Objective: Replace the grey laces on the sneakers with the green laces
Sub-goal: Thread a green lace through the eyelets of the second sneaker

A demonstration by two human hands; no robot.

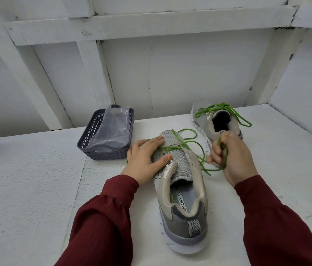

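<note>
1. The near sneaker [182, 189], grey mesh with a padded collar and a white sole, stands on the rough painted white table [26, 189], heel toward the camera.
2. The left hand [145, 156] lies flat on the mesh toe, fingers straight, pressing down.
3. The right hand [231, 156], just beside the shoe, is curled round the thin, round green lace [176, 138], which trails in loose loops from the front eyelets.
4. The far sneaker [206, 123] behind carries a knotted lace [223, 106], also green.
5. A dark lattice plastic basket [105, 154] holds a crinkled clear bag [113, 125].
</note>
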